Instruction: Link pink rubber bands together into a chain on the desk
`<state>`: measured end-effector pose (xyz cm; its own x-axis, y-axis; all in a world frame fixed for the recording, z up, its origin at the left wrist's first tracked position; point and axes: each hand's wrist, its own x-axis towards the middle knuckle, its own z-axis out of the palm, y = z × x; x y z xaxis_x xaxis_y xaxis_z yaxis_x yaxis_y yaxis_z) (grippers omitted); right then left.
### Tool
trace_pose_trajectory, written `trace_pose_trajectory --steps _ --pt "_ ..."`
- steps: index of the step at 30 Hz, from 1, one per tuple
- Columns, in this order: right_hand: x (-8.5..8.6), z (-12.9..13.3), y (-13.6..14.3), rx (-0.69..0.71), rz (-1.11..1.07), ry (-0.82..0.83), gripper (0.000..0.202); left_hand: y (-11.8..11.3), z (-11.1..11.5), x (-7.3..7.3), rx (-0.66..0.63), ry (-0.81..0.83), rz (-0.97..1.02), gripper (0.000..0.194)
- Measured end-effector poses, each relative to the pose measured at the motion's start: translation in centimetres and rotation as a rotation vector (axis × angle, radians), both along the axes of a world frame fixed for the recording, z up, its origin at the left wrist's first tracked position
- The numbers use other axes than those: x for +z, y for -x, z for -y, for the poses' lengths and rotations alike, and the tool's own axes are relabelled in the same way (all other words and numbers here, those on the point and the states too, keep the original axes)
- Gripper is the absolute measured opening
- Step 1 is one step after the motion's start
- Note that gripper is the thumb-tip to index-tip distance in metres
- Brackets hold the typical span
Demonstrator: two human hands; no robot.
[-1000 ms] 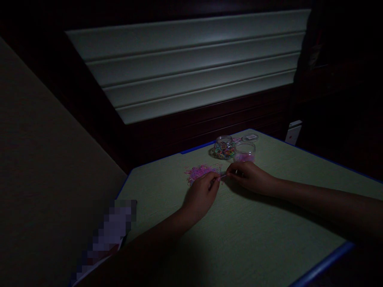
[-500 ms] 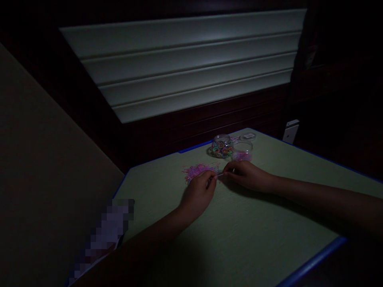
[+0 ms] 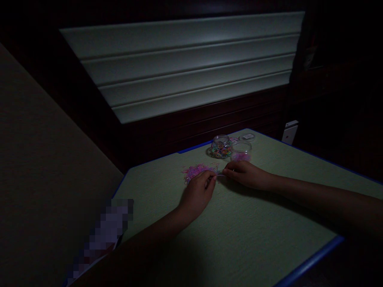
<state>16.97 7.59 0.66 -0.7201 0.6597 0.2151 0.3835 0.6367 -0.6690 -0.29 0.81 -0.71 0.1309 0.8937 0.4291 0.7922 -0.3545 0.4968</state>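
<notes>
A thin pale rubber band (image 3: 220, 175) is stretched between my two hands. My left hand (image 3: 201, 190) pinches one end between thumb and forefinger. The other end is pinched by my right hand (image 3: 243, 173), a short way to the right. Just behind my left hand lies a loose pile of small pink and purple rubber bands (image 3: 196, 171), partly covered by that hand. Past my right hand stands an open clear jar (image 3: 241, 148) with pink bands in its bottom. The room is dim, so fine detail of the held band is hard to make out.
A second clear jar (image 3: 221, 147) holds multicoloured bands near the back edge. Beside it lies a round clear lid (image 3: 247, 137). The green table (image 3: 245, 231) has blue edging. A white box (image 3: 290, 132) stands beyond it, and a slatted panel (image 3: 191, 67) rises behind.
My right hand's fingertips have closed a little more around the band's end. Otherwise both hands hold nearly the same place, and the view has shifted very slightly.
</notes>
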Motion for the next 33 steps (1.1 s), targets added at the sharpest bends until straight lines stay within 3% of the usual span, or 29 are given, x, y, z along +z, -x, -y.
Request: trace_pose_trajectory --steps 14,27,33 --pt "0.13 0.01 -0.07 0.060 -0.007 0.126 0.037 -0.06 -0.04 -0.04 0.000 0.001 0.009 0.017" --pt "0.04 -0.12 -0.13 0.016 0.012 0.106 0.035 -0.04 -0.10 -0.20 -0.012 -0.001 -0.010 0.018" --pt "0.02 -0.12 -0.17 0.058 0.009 0.135 0.035 -0.10 -0.01 -0.08 -0.001 -0.002 0.001 0.018"
